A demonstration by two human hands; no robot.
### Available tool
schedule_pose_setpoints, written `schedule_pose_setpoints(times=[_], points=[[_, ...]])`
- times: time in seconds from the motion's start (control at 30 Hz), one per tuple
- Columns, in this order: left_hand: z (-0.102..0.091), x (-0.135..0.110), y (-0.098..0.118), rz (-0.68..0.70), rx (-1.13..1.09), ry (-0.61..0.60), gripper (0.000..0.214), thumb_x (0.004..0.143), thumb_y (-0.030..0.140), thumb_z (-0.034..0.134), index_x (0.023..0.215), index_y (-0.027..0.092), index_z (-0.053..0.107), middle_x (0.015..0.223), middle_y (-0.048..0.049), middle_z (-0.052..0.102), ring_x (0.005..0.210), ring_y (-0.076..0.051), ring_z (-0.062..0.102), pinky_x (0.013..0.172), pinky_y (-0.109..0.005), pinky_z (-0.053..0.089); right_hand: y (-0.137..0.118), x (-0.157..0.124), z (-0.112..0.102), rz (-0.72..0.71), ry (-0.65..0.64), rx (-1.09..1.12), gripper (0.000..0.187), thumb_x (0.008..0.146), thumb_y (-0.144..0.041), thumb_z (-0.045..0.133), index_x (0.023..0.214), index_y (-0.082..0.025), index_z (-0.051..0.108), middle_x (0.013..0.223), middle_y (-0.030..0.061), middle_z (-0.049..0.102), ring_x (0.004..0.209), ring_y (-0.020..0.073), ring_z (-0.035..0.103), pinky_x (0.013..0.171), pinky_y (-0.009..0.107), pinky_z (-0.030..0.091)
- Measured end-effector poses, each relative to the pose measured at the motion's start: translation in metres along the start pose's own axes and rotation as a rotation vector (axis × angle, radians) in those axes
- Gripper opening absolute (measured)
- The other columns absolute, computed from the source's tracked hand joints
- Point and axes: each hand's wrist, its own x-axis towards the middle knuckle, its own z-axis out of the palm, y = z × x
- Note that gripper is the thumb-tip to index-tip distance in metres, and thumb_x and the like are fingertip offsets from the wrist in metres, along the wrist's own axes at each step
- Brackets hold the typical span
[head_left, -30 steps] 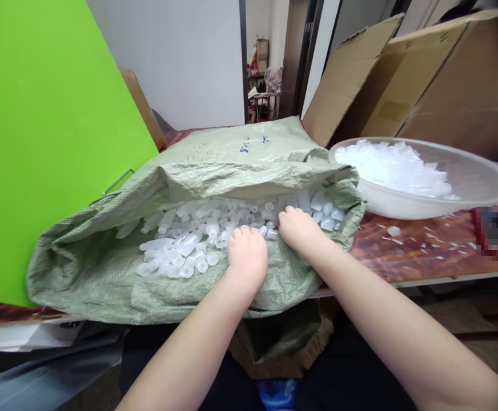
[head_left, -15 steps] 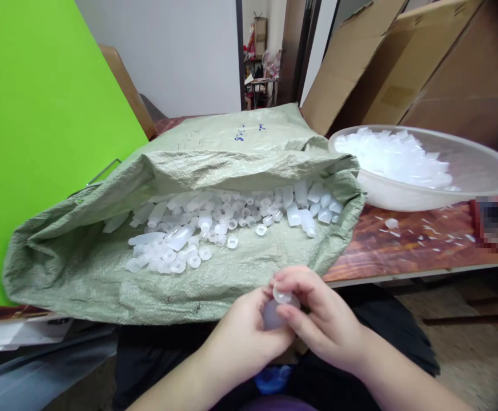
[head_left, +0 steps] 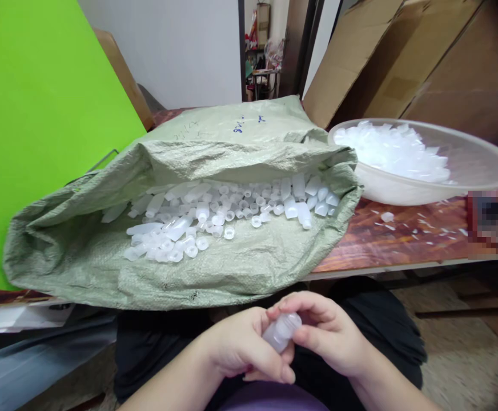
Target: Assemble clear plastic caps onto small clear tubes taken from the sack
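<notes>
Over my lap, below the table's edge, both hands meet on one small translucent plastic bottle [head_left: 280,333]. My left hand [head_left: 243,354] is wrapped round the bottle's body. My right hand [head_left: 324,334] pinches its cap end with the fingertips. Above them a green woven sack [head_left: 215,274] lies open on the table, and several loose white bottles and caps [head_left: 215,220] spill across its mouth.
A wide translucent bowl [head_left: 467,171] heaped with white plastic pieces stands at the right on the red-brown table [head_left: 386,242], with small bits scattered before it. A bright green board [head_left: 39,114] leans at the left. Cardboard boxes [head_left: 424,63] rise behind the bowl.
Both hands left the pile in the sack, drew back to my lap and came together on a bottle and cap. They now sit a little lower than half a second ago.
</notes>
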Motion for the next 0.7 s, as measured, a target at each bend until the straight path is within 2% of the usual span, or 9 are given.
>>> schedule_pose_setpoints(times=[0.1, 0.17, 0.27, 0.4, 0.47, 0.53, 0.6, 0.63, 0.7], points=[[-0.001, -0.006, 0.009, -0.072, 0.192, -0.014, 0.024, 0.057, 0.020, 0.071, 0.051, 0.014, 0.048, 0.039, 0.0077, 0.042, 0.030, -0.002, 0.031, 0.031, -0.020, 0.017, -0.015, -0.001, -0.007, -0.107, -0.186, -0.320, 0.030, 0.085, -0.023, 0.057, 0.115, -0.029, 0.060, 0.111, 0.0055, 0.068, 0.099, 0.0169, 0.063, 0.085, 0.032, 0.052], [-0.002, -0.009, 0.013, -0.108, 0.234, -0.031, 0.023, 0.059, 0.021, 0.071, 0.054, 0.015, 0.049, 0.039, 0.0086, 0.042, 0.030, -0.002, 0.030, 0.031, -0.020, 0.017, -0.024, -0.003, -0.011, -0.137, -0.275, -0.513, 0.039, 0.086, -0.016, 0.055, 0.121, -0.033, 0.054, 0.118, 0.0033, 0.064, 0.104, 0.0156, 0.061, 0.089, 0.031, 0.050], [-0.006, -0.008, 0.007, -0.139, 0.169, -0.088, 0.024, 0.058, 0.021, 0.072, 0.055, 0.015, 0.049, 0.040, 0.0082, 0.043, 0.029, -0.003, 0.030, 0.030, -0.020, 0.016, -0.031, -0.007, -0.013, -0.124, -0.303, -0.582, 0.042, 0.085, -0.015, 0.056, 0.122, -0.035, 0.053, 0.118, 0.0006, 0.064, 0.103, 0.0133, 0.061, 0.088, 0.027, 0.049], [-0.013, 0.001, -0.007, -0.222, -0.005, -0.240, 0.026, 0.053, 0.023, 0.074, 0.054, 0.015, 0.050, 0.038, 0.0083, 0.040, 0.027, -0.003, 0.028, 0.031, -0.021, 0.017, -0.027, -0.011, -0.011, -0.087, -0.313, -0.575, 0.029, 0.086, -0.019, 0.055, 0.112, -0.030, 0.059, 0.116, 0.0014, 0.065, 0.103, 0.0133, 0.061, 0.088, 0.026, 0.048], [-0.014, 0.004, -0.010, -0.247, -0.006, -0.275, 0.027, 0.053, 0.025, 0.074, 0.053, 0.015, 0.049, 0.036, 0.0086, 0.039, 0.027, -0.003, 0.027, 0.032, -0.022, 0.017, -0.022, -0.011, -0.009, -0.044, -0.287, -0.651, 0.023, 0.085, -0.028, 0.057, 0.108, -0.027, 0.061, 0.106, 0.0031, 0.069, 0.093, 0.0146, 0.064, 0.081, 0.026, 0.049], [-0.013, 0.006, -0.010, -0.242, 0.126, -0.196, 0.028, 0.055, 0.028, 0.074, 0.052, 0.016, 0.049, 0.037, 0.0079, 0.040, 0.028, -0.004, 0.028, 0.032, -0.022, 0.017, -0.015, -0.008, -0.007, 0.054, -0.205, -0.826, 0.022, 0.084, -0.040, 0.056, 0.090, -0.022, 0.066, 0.080, 0.0037, 0.070, 0.073, 0.0158, 0.063, 0.066, 0.026, 0.048], [-0.012, 0.007, -0.008, -0.237, 0.345, -0.010, 0.025, 0.057, 0.029, 0.072, 0.055, 0.016, 0.050, 0.041, 0.0073, 0.043, 0.032, -0.005, 0.032, 0.034, -0.022, 0.020, -0.007, -0.006, -0.005, 0.219, -0.122, -1.028, 0.039, 0.086, -0.047, 0.047, 0.066, -0.019, 0.063, 0.058, 0.0028, 0.060, 0.059, 0.0157, 0.057, 0.056, 0.027, 0.043], [-0.012, 0.008, -0.008, -0.240, 0.440, 0.088, 0.023, 0.058, 0.028, 0.070, 0.056, 0.017, 0.050, 0.044, 0.0072, 0.044, 0.035, -0.005, 0.033, 0.035, -0.021, 0.021, -0.004, -0.005, -0.004, 0.290, -0.096, -1.086, 0.043, 0.087, -0.048, 0.044, 0.062, -0.018, 0.061, 0.057, 0.0029, 0.058, 0.058, 0.0161, 0.055, 0.056, 0.028, 0.042], [-0.013, 0.008, -0.009, -0.241, 0.540, 0.224, 0.021, 0.058, 0.027, 0.067, 0.057, 0.018, 0.048, 0.046, 0.0075, 0.042, 0.040, -0.006, 0.034, 0.039, -0.021, 0.023, 0.002, -0.006, -0.004, 0.325, -0.096, -1.061, 0.033, 0.085, -0.048, 0.048, 0.083, -0.019, 0.064, 0.076, 0.0055, 0.064, 0.072, 0.0184, 0.059, 0.064, 0.029, 0.046]])
